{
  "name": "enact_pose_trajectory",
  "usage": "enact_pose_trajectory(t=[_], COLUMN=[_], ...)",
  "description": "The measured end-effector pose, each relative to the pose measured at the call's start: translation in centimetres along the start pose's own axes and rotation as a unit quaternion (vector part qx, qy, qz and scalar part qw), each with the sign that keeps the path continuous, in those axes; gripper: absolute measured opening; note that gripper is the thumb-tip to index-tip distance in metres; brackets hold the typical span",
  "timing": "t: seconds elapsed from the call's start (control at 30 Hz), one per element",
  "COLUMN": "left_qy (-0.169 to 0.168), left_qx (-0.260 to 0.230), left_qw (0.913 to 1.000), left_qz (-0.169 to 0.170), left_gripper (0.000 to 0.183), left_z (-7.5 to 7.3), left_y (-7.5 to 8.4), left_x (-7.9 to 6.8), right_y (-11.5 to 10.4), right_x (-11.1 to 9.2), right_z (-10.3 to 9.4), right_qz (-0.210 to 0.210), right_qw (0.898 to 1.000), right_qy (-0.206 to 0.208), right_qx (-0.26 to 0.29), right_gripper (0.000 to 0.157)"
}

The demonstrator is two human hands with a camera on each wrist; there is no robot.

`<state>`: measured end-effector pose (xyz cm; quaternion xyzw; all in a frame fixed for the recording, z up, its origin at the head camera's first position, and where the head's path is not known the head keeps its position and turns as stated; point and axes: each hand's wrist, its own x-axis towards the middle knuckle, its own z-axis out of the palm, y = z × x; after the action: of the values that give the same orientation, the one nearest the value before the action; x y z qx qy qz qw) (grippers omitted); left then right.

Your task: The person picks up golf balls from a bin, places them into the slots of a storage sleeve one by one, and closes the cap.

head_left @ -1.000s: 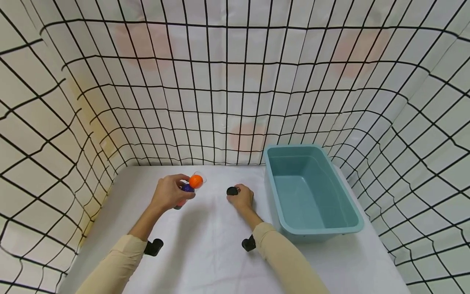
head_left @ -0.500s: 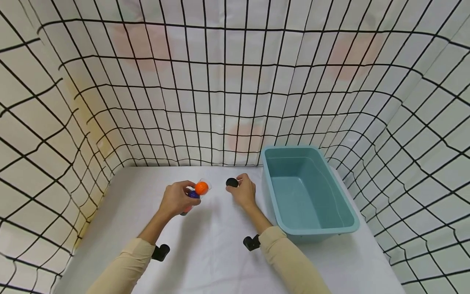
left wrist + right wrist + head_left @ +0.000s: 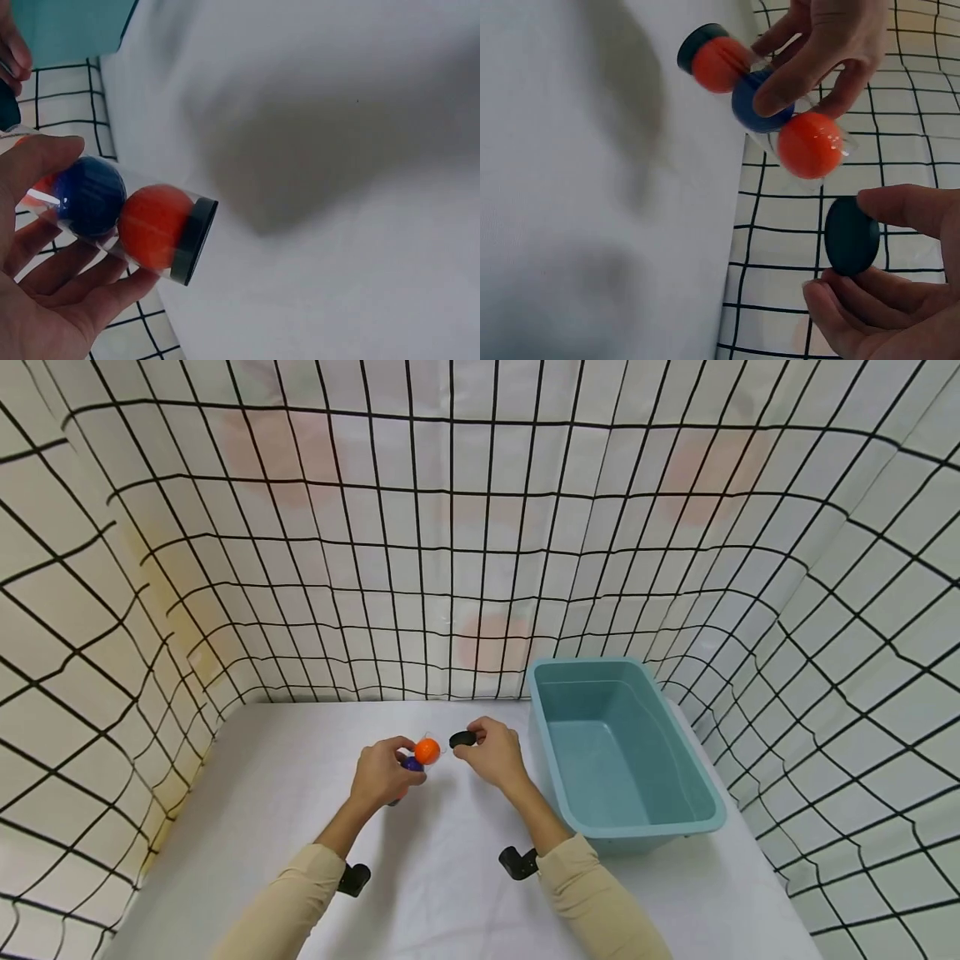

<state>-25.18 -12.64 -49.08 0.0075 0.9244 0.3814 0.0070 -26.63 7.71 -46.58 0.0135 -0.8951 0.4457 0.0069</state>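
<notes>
My left hand (image 3: 381, 774) grips a clear plastic tube (image 3: 139, 176) above the table. Inside it sit a blue ball (image 3: 91, 196) between two orange balls, one orange ball (image 3: 427, 751) at the upper end and another orange ball (image 3: 156, 227) against the black end cap (image 3: 193, 241). The tube is tilted, its capless end toward the right hand. In my right hand (image 3: 497, 753), thumb and fingers pinch a round black lid (image 3: 852, 235) by its edge. A small gap separates the lid from the tube's uncapped end.
A light blue plastic bin (image 3: 553, 752) stands on the right side of the white-covered table (image 3: 285, 777). Black netting (image 3: 420, 535) over white sheeting surrounds the table at the back and both sides. Black wrist cameras (image 3: 517, 863) sit at both cuffs.
My left hand has moved right with the tube. The right hand has lifted and turned the lid, so the lid and the tube's uncapped end are now close together.
</notes>
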Motion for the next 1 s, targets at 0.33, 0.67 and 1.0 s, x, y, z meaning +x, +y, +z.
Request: enact_pose_trajectory(t=[0.33,0.67,1.0], left_qy=[-0.011,-0.008,-0.007], left_qx=[0.017,0.017,0.008], left_qw=[0.9998,0.9996,0.9992], left_qz=[0.003,0.02,0.039], left_gripper=[0.044,0.041,0.042], left_z=[1.1,1.2,1.6], left_y=[-0.1,0.4,0.9], left_x=[0.0,-0.3,-0.5], right_y=[-0.4,-0.2,0.0], right_x=[-0.5,-0.2,-0.3], right_z=[-0.5,-0.2,0.1], right_qz=[-0.01,-0.024,0.0], right_qw=[0.997,0.998,0.994], right_qy=[-0.065,-0.06,-0.084], right_qx=[-0.027,0.002,0.066], right_gripper=[0.037,0.038,0.035])
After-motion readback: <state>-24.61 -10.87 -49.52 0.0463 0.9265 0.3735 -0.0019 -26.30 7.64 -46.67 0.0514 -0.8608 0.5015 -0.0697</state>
